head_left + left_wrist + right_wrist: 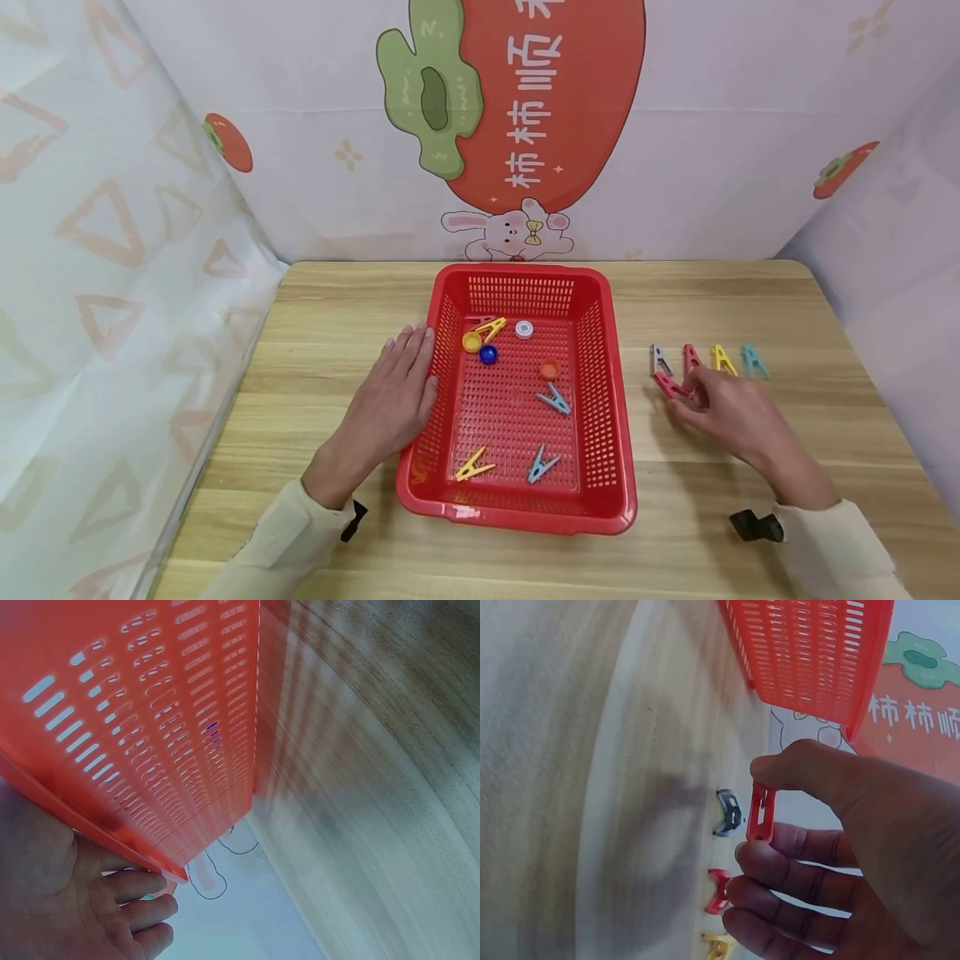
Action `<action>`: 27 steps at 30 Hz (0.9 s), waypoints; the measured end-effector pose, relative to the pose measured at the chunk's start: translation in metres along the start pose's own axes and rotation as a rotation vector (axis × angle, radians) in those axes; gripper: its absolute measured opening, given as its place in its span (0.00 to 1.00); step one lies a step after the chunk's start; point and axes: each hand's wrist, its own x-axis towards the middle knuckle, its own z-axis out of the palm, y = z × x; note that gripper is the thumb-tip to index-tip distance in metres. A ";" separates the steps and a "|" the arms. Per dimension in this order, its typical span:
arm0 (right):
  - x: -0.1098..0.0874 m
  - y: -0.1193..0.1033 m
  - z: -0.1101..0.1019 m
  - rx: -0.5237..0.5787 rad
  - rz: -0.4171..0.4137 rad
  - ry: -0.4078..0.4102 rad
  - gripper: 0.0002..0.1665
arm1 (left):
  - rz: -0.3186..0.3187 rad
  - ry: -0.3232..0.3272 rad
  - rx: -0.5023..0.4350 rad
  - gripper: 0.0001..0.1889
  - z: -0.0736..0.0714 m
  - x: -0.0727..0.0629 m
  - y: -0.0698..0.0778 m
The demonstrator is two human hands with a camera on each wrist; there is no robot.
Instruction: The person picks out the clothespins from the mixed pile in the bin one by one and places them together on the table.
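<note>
My right hand (731,412) pinches a red clothespin (761,814) between thumb and fingers, just above the table. Close beyond it, a grey clothespin (661,360), another red clothespin (691,357), a yellow clothespin (723,359) and a teal clothespin (754,362) stand in a row. With its fingers straight, my left hand (393,392) rests against the left rim of a red plastic basket (621,467). Inside the basket lie yellow clothespins (472,467) and light blue clothespins (553,400).
Bottle caps also lie in the basket: a yellow cap (472,342), a blue cap (488,354), a white cap (523,330) and an orange cap (550,369). The wooden table (330,333) meets a printed cloth backdrop (315,192) behind and at the sides.
</note>
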 end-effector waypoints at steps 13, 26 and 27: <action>-0.012 -0.009 0.016 0.048 0.182 0.021 0.23 | 0.011 0.007 0.000 0.40 -0.001 -0.001 0.001; -0.018 -0.021 0.025 0.064 0.286 0.034 0.24 | 0.003 -0.004 -0.004 0.39 -0.001 0.000 0.001; -0.018 -0.021 0.026 0.066 0.287 0.034 0.24 | 0.003 -0.006 -0.005 0.39 -0.001 0.000 0.001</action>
